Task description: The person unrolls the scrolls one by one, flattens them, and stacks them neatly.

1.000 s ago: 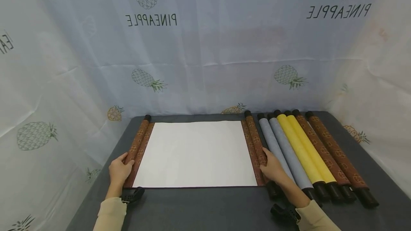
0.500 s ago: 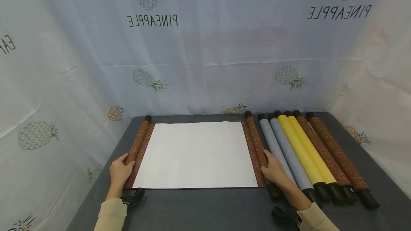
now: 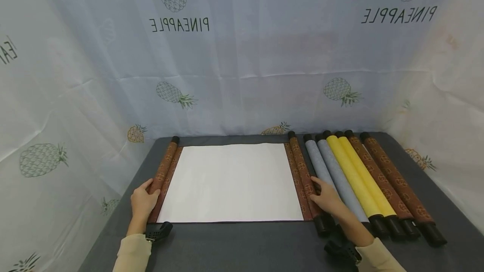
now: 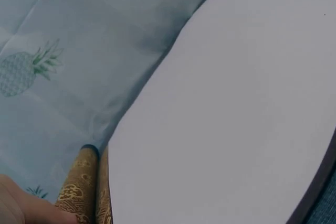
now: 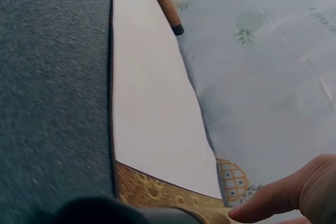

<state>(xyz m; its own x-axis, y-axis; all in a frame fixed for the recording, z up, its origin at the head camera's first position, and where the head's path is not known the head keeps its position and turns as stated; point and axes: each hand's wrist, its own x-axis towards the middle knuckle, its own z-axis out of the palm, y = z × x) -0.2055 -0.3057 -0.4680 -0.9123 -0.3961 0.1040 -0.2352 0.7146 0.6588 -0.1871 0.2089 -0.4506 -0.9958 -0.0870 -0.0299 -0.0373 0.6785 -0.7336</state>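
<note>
A hanging scroll [image 3: 230,184] lies unrolled on the dark table, with blank white paper between brown patterned end bands. Its left roller [image 3: 166,163] is held near the front by my left hand [image 3: 144,200], the thumb lying over the roller. In the left wrist view, part of that hand [image 4: 31,205] rests against the gold-brown roller [image 4: 79,187]. Beside the scroll's right roller [image 3: 300,165] is my right hand [image 3: 328,196], thumb and forefinger spread, their tips at the roller's right side. The right wrist view has the thumb [image 5: 273,198] touching the roller's edge.
Several rolled scrolls lie side by side on the right: grey [image 3: 342,179], yellow [image 3: 357,171] and brown [image 3: 397,175], all with black end knobs. Pineapple-print cloth [image 3: 242,53] hangs behind and at both sides. The dark table [image 3: 242,244] extends in front of the open scroll.
My right hand has eased slightly right and its fingers have loosened from the right roller. The left hand and left roller have shifted slightly right.
</note>
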